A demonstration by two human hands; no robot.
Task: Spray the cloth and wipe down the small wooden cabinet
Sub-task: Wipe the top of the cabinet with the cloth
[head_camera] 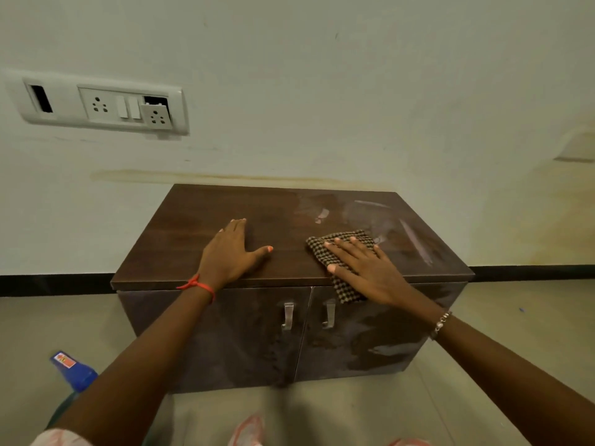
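Note:
A small dark wooden cabinet [199, 220] with two doors and metal handles stands on the floor against the wall. My left hand [230, 252] lies flat and empty on its top, fingers apart, near the front edge. My right hand [367, 272] presses flat on a checked brown cloth [341, 244] at the right front of the top; one end of the cloth hangs over the front edge. Wet streaks shine on the top to the right of the cloth and on the right door. A blue spray bottle [75, 371] stands on the floor at the lower left, partly hidden behind my left arm.
The pale wall [322, 91] rises right behind the cabinet, with a white socket panel [99, 104] at the upper left. Tiled floor [499, 333] lies to both sides of the cabinet. My knees show at the bottom edge.

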